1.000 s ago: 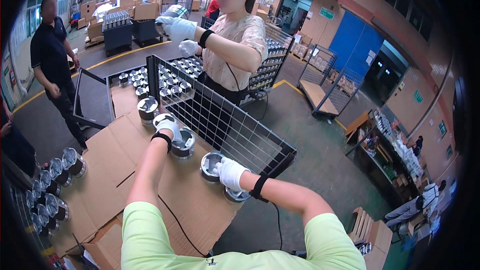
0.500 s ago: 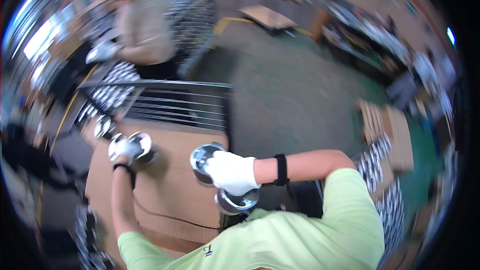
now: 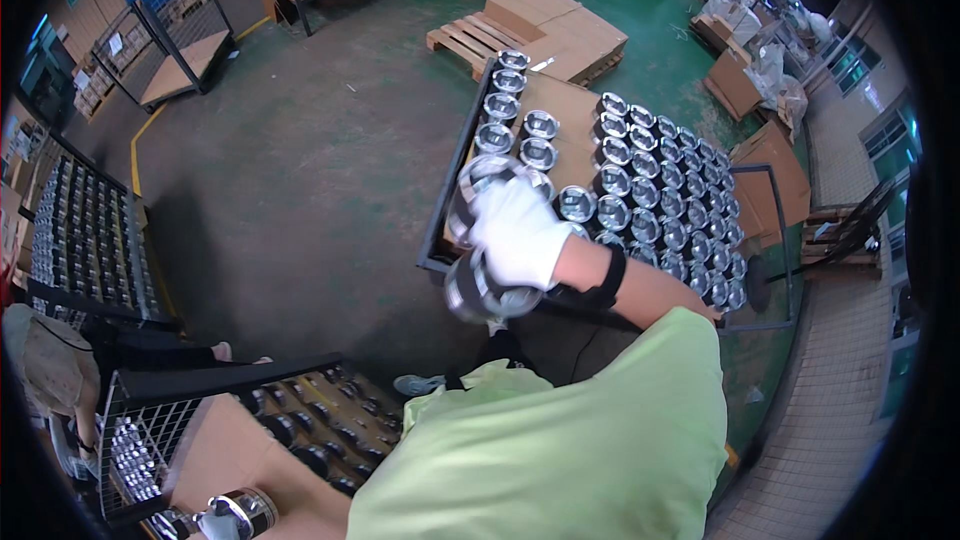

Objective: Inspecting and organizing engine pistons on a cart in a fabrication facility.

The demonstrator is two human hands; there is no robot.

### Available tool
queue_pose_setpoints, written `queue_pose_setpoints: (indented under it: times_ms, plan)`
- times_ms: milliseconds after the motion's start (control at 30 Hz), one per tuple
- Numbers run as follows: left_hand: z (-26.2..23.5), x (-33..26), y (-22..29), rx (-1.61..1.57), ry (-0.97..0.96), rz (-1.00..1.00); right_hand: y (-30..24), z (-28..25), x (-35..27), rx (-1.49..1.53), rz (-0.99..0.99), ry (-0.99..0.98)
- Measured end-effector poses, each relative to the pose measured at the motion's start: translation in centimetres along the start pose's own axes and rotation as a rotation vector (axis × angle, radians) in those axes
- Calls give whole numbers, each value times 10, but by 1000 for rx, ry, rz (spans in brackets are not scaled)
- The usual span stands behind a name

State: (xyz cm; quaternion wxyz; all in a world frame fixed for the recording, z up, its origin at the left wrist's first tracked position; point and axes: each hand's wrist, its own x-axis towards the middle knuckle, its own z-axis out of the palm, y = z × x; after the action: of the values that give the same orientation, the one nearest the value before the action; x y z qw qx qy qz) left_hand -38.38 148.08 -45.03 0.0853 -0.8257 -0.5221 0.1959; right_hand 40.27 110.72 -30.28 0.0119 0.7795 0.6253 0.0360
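My right hand (image 3: 518, 232), in a white glove, is closed around two shiny metal pistons. One piston (image 3: 478, 185) is above the hand and the other piston (image 3: 482, 292) below it, both blurred by motion. They hang over the near left edge of a cart (image 3: 560, 100) lined with cardboard. Rows of upright pistons (image 3: 645, 228) fill much of it. At the lower left edge, my left hand (image 3: 217, 526), also gloved, shows only in part. Its fingers close on a piston (image 3: 252, 512), and another piston (image 3: 172, 524) is beside it.
Behind the left hand, a rack (image 3: 320, 410) holds dark pistons beside a cardboard sheet (image 3: 225, 450). A person (image 3: 50, 370) stands at the far left near another piston rack (image 3: 85, 235). Beyond the cart lies a pallet with cardboard (image 3: 560, 25). A mesh trolley (image 3: 185, 65) stands further back.
My view has swung right, from the cardboard surface to the piston-filled cart. The right hand has carried its two pistons over to this cart. The left hand stays back by the cardboard.
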Motion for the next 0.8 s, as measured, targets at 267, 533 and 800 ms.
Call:
queue_pose_setpoints:
  times_ms: [267,533,800]
  plan:
    - [-176,-65,275,-577,61,-96,264,75,-56,-373,399,-303]
    - [-301,-62,522,-567,-73,38,433,194,-52,-365,423,-430]
    - [-472,-3,682,-419,-66,304,478,294,-56,-254,383,-345]
